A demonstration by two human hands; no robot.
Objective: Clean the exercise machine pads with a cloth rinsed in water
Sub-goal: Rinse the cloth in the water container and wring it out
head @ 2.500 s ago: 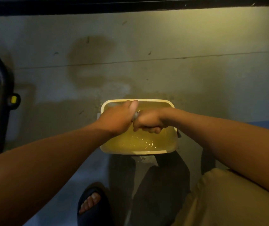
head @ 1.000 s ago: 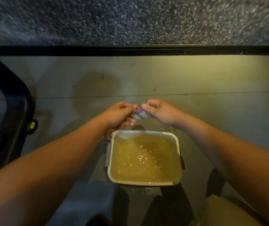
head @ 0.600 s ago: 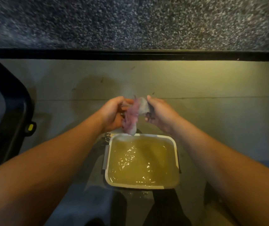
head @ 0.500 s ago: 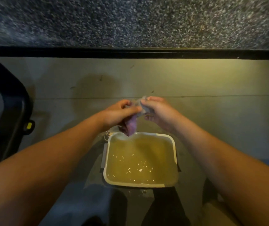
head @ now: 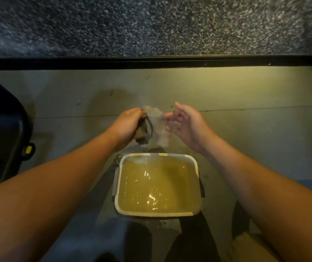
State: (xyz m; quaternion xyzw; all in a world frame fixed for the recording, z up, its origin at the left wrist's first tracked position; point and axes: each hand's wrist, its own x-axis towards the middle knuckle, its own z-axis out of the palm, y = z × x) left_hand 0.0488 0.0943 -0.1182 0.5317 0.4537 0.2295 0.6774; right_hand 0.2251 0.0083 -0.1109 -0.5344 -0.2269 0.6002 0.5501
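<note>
A wet, pale cloth [head: 156, 125] hangs blurred in the air just beyond the far rim of a white tub [head: 117, 188] filled with yellowish water. My left hand [head: 127, 125] grips the cloth's left part, fingers curled round it. To the cloth's right, my right hand [head: 184, 122] has its fingers spread and relaxed, fingertips at the cloth's right edge; whether they touch it is unclear. The black exercise machine pad [head: 1, 137] stands at the left edge.
The tub sits on a grey concrete floor [head: 246, 129] with splashes around it. A black strip [head: 151, 62] runs across the back, with speckled dark flooring [head: 151, 25] beyond. A yellow knob [head: 28, 149] sticks out of the machine. My knee shows at bottom right.
The hands lifted the twisted cloth from over the tub and pulled it open. My right hand has let go and spread its fingers; my left still holds it.
</note>
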